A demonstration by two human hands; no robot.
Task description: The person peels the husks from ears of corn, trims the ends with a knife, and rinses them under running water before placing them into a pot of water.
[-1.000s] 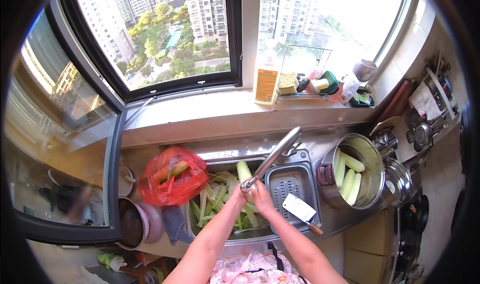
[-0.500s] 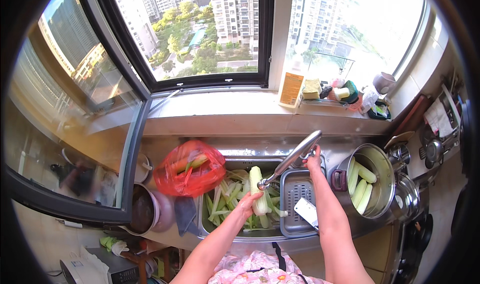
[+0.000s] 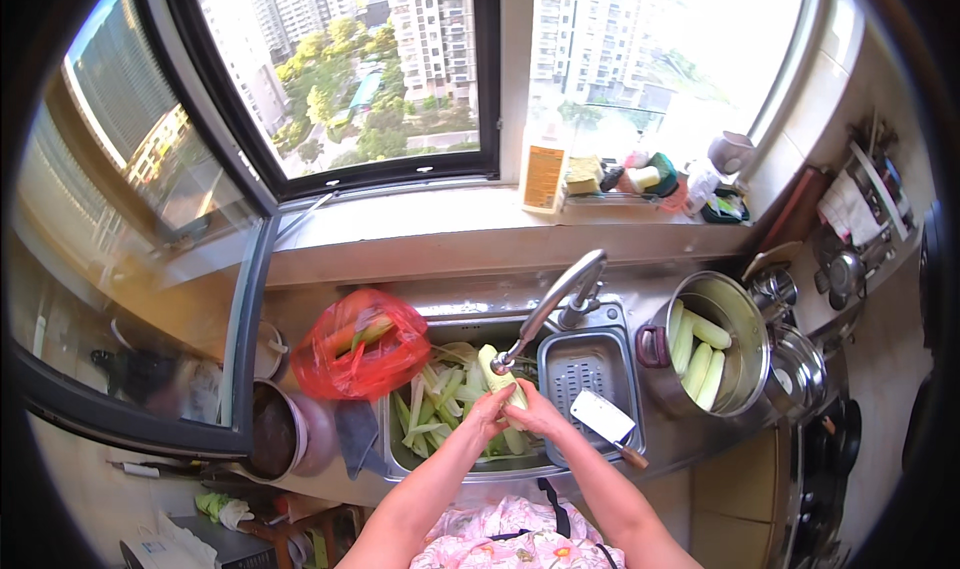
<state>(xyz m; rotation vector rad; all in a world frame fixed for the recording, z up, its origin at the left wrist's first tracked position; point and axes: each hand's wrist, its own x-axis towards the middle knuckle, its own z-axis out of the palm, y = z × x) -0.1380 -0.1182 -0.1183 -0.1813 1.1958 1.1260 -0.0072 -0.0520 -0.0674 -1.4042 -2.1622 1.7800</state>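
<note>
Both hands are closed around a pale, husked ear of corn (image 3: 492, 365) beneath the spout of the curved metal faucet (image 3: 552, 307). My left hand (image 3: 486, 416) wraps its lower part from the left, and my right hand (image 3: 541, 415) grips it from the right. Whether water is running cannot be made out. Below lie green corn husks (image 3: 428, 409) in the steel sink (image 3: 392, 439). On the right, a perforated steel drain basket (image 3: 583, 354) sits in the sink area, and a cleaver (image 3: 603, 415) with a wooden handle lies across its front corner.
A red plastic bag (image 3: 362, 347) with corn inside sits left of the sink. To the right stands a large steel pot (image 3: 752, 369) holding several husked ears. An open window sash (image 3: 250, 339) juts in at left. A bottle (image 3: 543, 179) and sponges (image 3: 583, 175) line the sill.
My right hand has left the faucet's base and joined my left on the corn. The corn now tilts under the spout. The whole view has shifted slightly.
</note>
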